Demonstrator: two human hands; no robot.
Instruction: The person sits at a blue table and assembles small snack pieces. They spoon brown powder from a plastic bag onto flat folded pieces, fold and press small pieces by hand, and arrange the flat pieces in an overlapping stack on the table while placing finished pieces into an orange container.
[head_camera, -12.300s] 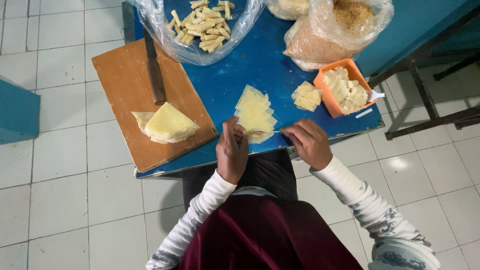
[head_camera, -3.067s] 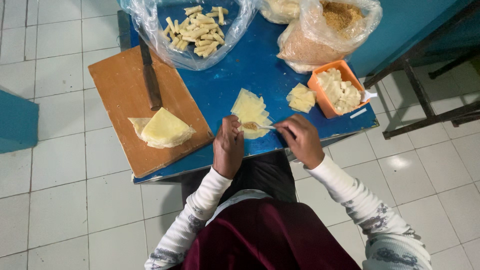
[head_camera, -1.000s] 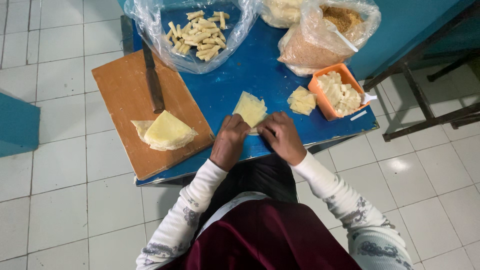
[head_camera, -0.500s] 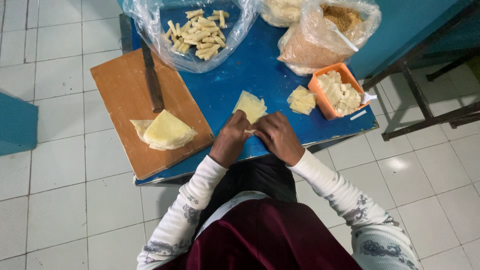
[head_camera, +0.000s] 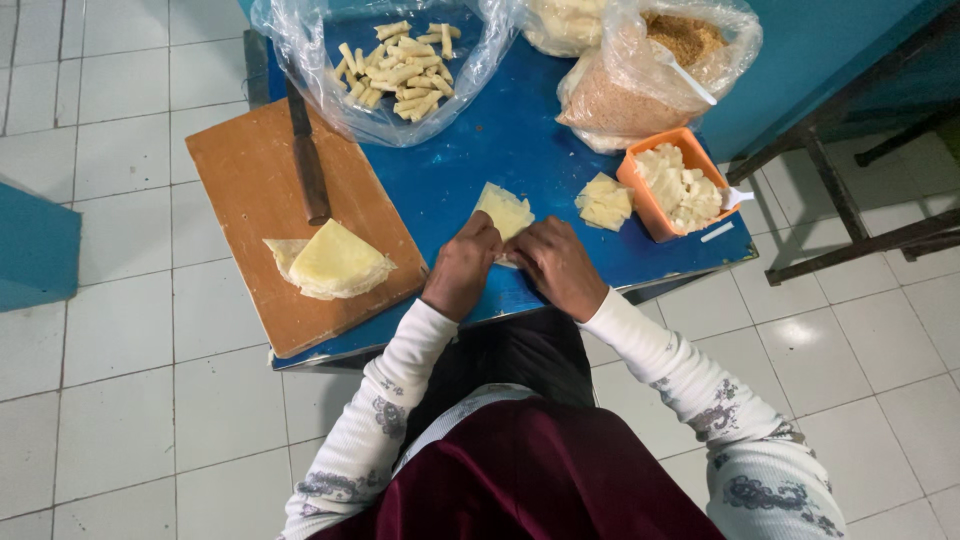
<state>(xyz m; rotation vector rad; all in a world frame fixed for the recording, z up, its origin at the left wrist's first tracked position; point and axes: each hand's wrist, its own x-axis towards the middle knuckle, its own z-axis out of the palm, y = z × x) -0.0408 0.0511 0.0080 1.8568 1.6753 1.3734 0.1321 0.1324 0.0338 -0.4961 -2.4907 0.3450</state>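
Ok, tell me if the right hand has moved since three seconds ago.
Yes. The right hand has shifted left, away from the orange tub, and now sits beside the left hand on the pale wrapper.

One wooden board (head_camera: 250, 190), one knife (head_camera: 307, 160), two stacks of pale wrappers (head_camera: 335, 262) (head_camera: 606, 203), one orange tub (head_camera: 640, 185), three plastic bags (head_camera: 300, 50) (head_camera: 620, 95) (head_camera: 565, 25), two hands (head_camera: 462, 270) (head_camera: 558, 265).

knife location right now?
In the head view the knife lies on the wooden cutting board, at the left of the blue table, between the plastic bag of rolled sticks and the stack of folded wrappers. Neither hand touches it.
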